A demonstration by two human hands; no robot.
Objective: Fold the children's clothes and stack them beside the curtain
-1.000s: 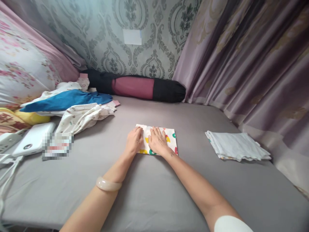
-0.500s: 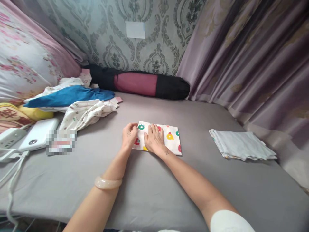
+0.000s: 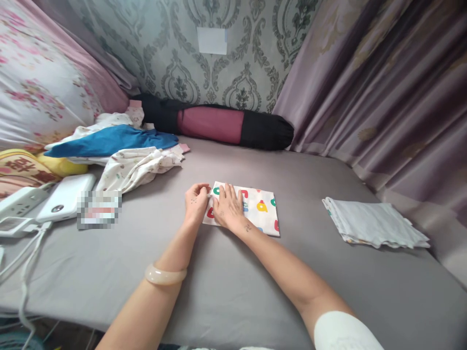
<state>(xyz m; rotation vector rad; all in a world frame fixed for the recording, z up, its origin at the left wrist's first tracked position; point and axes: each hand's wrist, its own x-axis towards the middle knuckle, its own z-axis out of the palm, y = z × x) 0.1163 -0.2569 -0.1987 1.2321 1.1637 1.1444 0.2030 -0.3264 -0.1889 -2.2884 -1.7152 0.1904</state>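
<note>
The right hand (image 3: pixel 228 209) lies flat, gripping nothing, with a white, colour-printed, rectangular folded cloth (image 3: pixel 269 216) directly beneath it, while the half-curled left hand (image 3: pixel 196 203) adjoins the cloth's edge, hold indeterminable.

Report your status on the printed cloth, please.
Right hand flat on printed cloth. Left hand at its left edge. Grey cloth at right, out of the way.

A grey sheet (image 3: pixel 233 291) covers the flat surface; near its middle lies 1 folded printed cloth (image 3: pixel 257 216); well apart to the right lies 1 folded pale cloth (image 3: pixel 375 221); a long black-and-maroon bag (image 3: pixel 211 125) lines the far side; rumpled clothes (image 3: pixel 113 141), a white device (image 3: pixel 67 197) and a blurred-out item (image 3: pixel 98 209) occupy the left.
</note>
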